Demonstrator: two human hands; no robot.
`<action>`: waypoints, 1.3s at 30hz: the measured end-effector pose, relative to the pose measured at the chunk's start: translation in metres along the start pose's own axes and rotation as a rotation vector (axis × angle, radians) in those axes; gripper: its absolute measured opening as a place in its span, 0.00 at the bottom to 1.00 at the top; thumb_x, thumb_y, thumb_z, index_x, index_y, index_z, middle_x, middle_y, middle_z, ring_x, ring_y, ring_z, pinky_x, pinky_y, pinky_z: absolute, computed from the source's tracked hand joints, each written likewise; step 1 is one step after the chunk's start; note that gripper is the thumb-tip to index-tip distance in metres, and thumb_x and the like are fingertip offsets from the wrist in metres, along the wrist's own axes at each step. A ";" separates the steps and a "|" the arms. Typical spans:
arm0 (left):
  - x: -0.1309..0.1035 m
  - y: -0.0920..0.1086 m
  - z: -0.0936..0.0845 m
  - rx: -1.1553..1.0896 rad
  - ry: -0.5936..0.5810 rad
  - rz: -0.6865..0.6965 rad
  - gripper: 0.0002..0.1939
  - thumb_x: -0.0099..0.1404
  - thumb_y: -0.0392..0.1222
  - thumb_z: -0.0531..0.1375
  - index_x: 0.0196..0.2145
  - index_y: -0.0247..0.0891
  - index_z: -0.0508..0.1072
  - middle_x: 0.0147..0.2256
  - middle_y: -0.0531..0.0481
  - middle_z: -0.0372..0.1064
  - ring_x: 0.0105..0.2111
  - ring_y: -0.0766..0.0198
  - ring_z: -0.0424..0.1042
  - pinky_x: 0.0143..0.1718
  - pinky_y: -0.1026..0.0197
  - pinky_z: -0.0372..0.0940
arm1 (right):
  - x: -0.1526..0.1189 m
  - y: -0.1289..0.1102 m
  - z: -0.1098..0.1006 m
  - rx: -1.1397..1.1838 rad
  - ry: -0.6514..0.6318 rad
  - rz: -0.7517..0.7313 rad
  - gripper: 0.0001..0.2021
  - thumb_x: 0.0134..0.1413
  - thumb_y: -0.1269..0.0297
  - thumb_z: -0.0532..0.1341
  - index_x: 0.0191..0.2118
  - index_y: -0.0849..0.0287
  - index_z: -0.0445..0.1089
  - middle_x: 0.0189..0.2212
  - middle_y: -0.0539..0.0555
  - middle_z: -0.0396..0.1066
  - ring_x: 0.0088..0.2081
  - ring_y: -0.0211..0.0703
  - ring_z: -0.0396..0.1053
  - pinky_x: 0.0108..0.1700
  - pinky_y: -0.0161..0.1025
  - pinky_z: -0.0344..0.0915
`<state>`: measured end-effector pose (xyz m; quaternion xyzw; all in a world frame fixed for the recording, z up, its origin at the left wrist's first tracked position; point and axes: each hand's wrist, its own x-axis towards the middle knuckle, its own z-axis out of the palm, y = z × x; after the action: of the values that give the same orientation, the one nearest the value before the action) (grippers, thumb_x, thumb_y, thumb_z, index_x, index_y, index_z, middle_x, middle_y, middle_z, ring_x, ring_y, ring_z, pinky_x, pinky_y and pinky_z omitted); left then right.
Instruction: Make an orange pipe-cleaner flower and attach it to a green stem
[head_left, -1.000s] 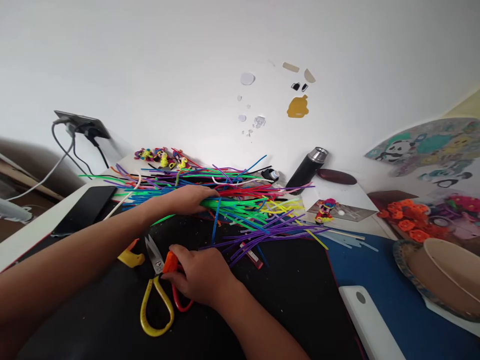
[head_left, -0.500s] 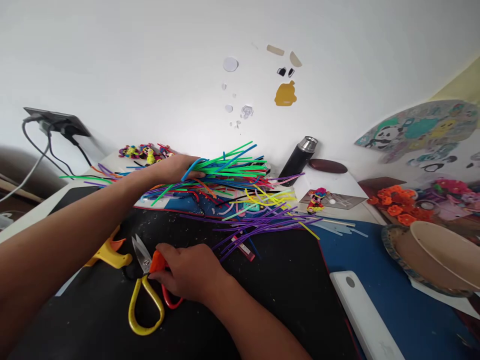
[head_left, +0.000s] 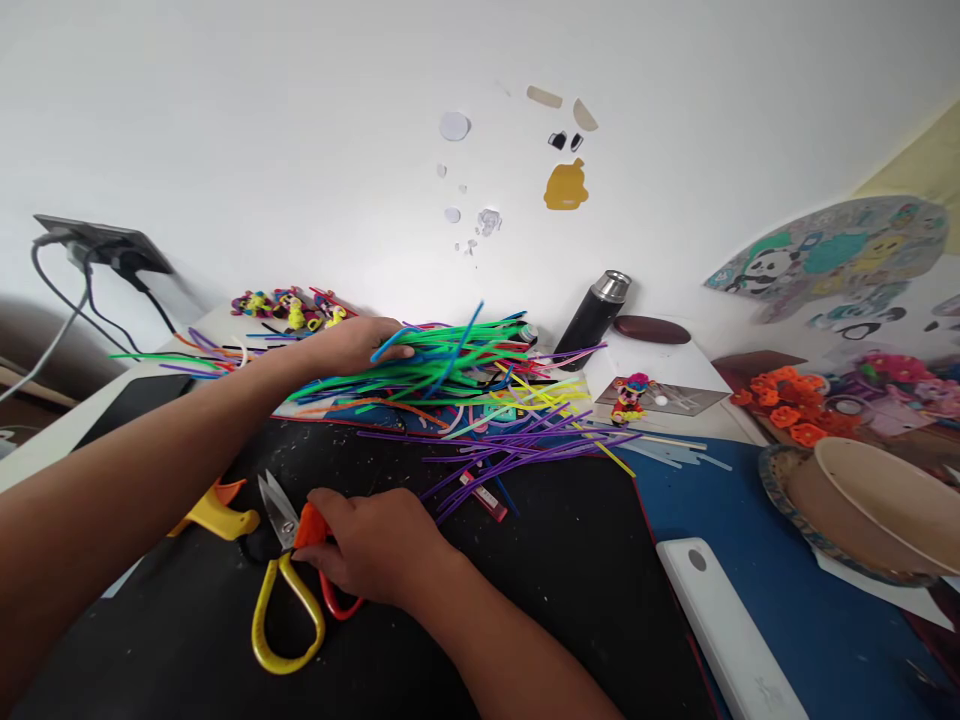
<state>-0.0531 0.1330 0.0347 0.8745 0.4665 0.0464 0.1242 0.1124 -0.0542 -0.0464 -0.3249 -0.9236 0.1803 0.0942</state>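
Note:
My left hand (head_left: 373, 345) reaches to the back of the desk, its fingers closed around green and blue pipe cleaners (head_left: 457, 355) at the pile. Near the front, my right hand (head_left: 375, 540) pinches a small orange piece (head_left: 310, 527). That piece is right beside scissors (head_left: 285, 600) with a yellow and a red handle, which lie on the black mat with blades pointing up and left. Purple pipe cleaners (head_left: 517, 450) are spread across the mat's back edge, with yellow ones (head_left: 540, 395) behind them.
A yellow glue gun (head_left: 221, 515) lies left of the scissors. Behind the pile are small figures (head_left: 289, 308) and a black flask (head_left: 592, 322). A small red box (head_left: 484, 495) is on the black mat (head_left: 570, 580). To the right are a white device (head_left: 727, 630) and a bowl (head_left: 885, 505).
The green and blue pipe cleaners have dropped and spread lower over the pile, and a blue one now tilts steeply upward. My right hand keeps its pinch on the orange piece.

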 end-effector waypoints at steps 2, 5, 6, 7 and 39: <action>-0.001 0.002 0.001 -0.016 -0.007 0.023 0.27 0.75 0.61 0.51 0.52 0.40 0.79 0.52 0.40 0.80 0.50 0.47 0.77 0.52 0.55 0.68 | 0.000 0.000 0.000 0.004 -0.001 0.003 0.26 0.74 0.41 0.60 0.62 0.59 0.66 0.41 0.57 0.85 0.39 0.55 0.85 0.36 0.43 0.77; -0.001 0.001 0.009 -0.023 -0.043 0.038 0.28 0.73 0.64 0.54 0.55 0.40 0.79 0.54 0.41 0.80 0.52 0.47 0.77 0.53 0.55 0.68 | 0.000 0.000 0.000 0.004 0.004 0.006 0.26 0.74 0.41 0.60 0.61 0.58 0.67 0.41 0.55 0.85 0.38 0.56 0.85 0.35 0.44 0.77; -0.002 0.000 0.013 -0.026 -0.055 0.053 0.28 0.73 0.63 0.55 0.56 0.40 0.79 0.54 0.41 0.79 0.53 0.47 0.77 0.54 0.54 0.68 | 0.000 0.000 0.000 0.003 0.007 0.006 0.26 0.74 0.41 0.60 0.61 0.57 0.67 0.41 0.55 0.85 0.38 0.56 0.85 0.34 0.44 0.77; -0.003 -0.001 0.019 -0.031 -0.066 0.075 0.28 0.73 0.63 0.55 0.56 0.41 0.79 0.55 0.41 0.79 0.54 0.47 0.77 0.55 0.54 0.68 | 0.000 0.000 0.000 0.002 0.011 0.005 0.26 0.73 0.41 0.60 0.61 0.57 0.67 0.41 0.55 0.85 0.38 0.56 0.85 0.34 0.44 0.77; 0.034 -0.039 0.065 0.179 0.048 -0.190 0.36 0.68 0.49 0.61 0.71 0.35 0.68 0.67 0.33 0.71 0.65 0.41 0.72 0.65 0.48 0.65 | 0.004 -0.001 0.010 -0.001 0.015 0.040 0.25 0.70 0.38 0.61 0.53 0.56 0.69 0.40 0.53 0.85 0.39 0.56 0.86 0.35 0.45 0.79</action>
<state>-0.0525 0.1704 -0.0389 0.8327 0.5523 0.0136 0.0383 0.1059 -0.0556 -0.0552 -0.3445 -0.9164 0.1791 0.0976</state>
